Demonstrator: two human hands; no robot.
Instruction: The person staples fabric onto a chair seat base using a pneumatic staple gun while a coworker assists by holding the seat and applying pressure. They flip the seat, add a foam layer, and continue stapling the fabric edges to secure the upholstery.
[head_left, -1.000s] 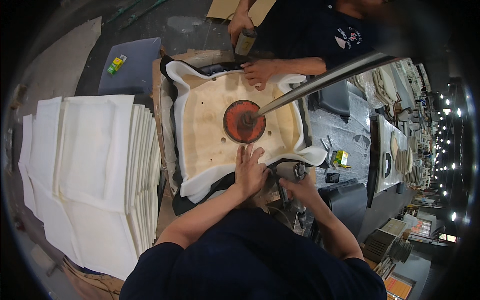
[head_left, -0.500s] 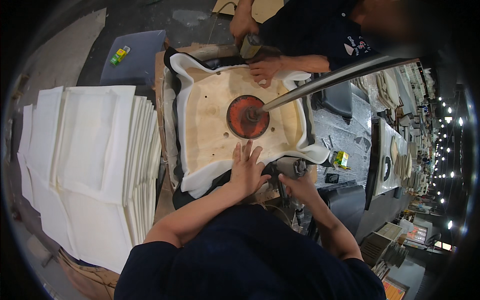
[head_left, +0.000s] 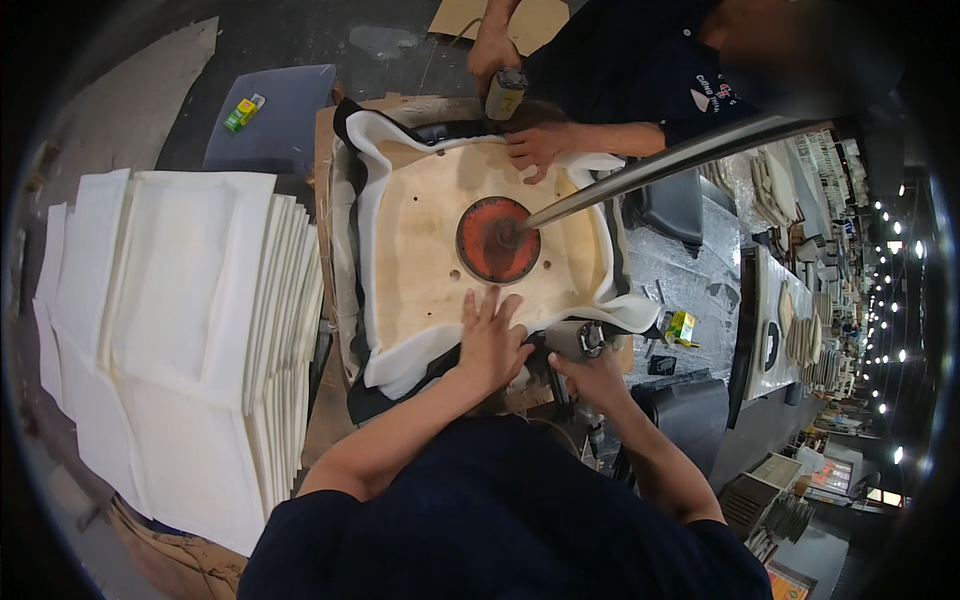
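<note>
A plywood seat panel (head_left: 415, 235) lies underside up, with white padding (head_left: 425, 345) and black covering (head_left: 385, 402) folded up around its rim. A red disc (head_left: 480, 255) on a metal rod presses on its middle. My left hand (head_left: 490, 350) rests over the near edge, fingers stretched onto the wood; its thumb is by the covering. My right hand (head_left: 594, 382) grips a staple gun (head_left: 570, 340) at the near right edge; its nose is hard to make out. Across the panel, a co-worker's hand (head_left: 540, 150) touches the far edge while the other (head_left: 492, 55) holds another staple gun (head_left: 505, 95).
Stacked white padded sheets (head_left: 190, 290) stand at the left. A grey cushion (head_left: 270, 120) carries a small green-yellow box (head_left: 243, 113). To the right, a plastic-covered table (head_left: 700, 270) bears another small box (head_left: 682, 328), near black cushions (head_left: 690, 410). The metal rod (head_left: 650, 165) slants overhead.
My right hand's staple gun has shifted slightly left along the near edge. My left fingers have drawn a little closer together. The co-worker's hand on the panel has moved slightly right.
</note>
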